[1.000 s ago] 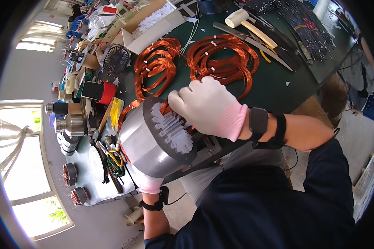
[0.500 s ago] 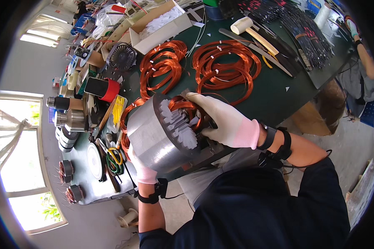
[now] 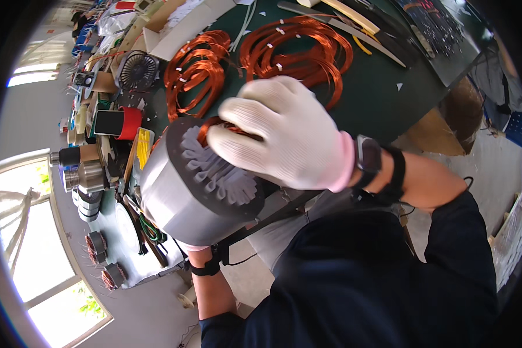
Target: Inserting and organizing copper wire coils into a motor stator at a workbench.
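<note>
A heavy grey metal stator core [image 3: 177, 188] lies tilted at the table's near edge, its slotted end turned up and to the right. White slot liners [image 3: 210, 168] stick out around its bore. My right hand [image 3: 284, 130], in a white knitted glove with a pink cuff, is closed over the bore, its fingers curled on a copper wire coil [image 3: 204, 132]. Part of that coil is hidden under the glove. My left hand [image 3: 194, 247], gloved too, holds the core from its left underside; most of its fingers are out of sight behind the metal.
Bundled copper coils [image 3: 296, 49] and another coil stack [image 3: 197, 72] lie beyond the core. Along the left stand a small fan [image 3: 138, 71], a phone in a red holder [image 3: 111, 123], metal flasks [image 3: 90, 176] and small wound stators [image 3: 97, 246]. A long blade [image 3: 354, 35] lies at the far right.
My right hand has risen from the bore's right side to over its face, fingers now curled on the copper wire. The whole view has shifted, moving the table's things up and left.
</note>
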Available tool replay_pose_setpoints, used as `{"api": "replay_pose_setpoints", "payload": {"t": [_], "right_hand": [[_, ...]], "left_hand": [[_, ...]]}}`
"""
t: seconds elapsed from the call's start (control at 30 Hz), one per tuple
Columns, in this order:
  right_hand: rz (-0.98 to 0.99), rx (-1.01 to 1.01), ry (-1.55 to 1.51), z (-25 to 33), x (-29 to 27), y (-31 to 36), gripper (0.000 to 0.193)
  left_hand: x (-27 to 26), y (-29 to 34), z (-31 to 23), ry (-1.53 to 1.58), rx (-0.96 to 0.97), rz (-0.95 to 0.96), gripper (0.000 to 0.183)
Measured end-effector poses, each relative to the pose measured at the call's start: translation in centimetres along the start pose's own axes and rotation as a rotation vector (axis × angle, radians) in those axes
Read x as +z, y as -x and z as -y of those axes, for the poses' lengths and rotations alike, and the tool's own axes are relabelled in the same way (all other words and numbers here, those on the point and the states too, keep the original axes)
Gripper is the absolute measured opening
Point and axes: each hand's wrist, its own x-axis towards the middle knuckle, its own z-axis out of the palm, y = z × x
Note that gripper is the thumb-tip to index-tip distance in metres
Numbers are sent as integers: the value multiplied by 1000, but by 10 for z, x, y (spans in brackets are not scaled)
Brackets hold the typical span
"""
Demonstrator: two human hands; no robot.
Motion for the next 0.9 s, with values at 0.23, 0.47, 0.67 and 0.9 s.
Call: {"api": "replay_pose_setpoints", "payload": {"t": [0.23,0.47,0.67,0.9], "right_hand": [[113,-63,-175,-25,36,9,17],[143,34,-265,-17,35,7,20],[113,333,-287,-6,55,-7,28],[257,436,-340,-16,58,1,23]], "left_hand": [[4,8,7,-2,-56,100,40],[13,7,0,14,-41,186,38],[34,-43,-18,81,53,194,37],[52,-46,-16,180,165,193,35]]}}
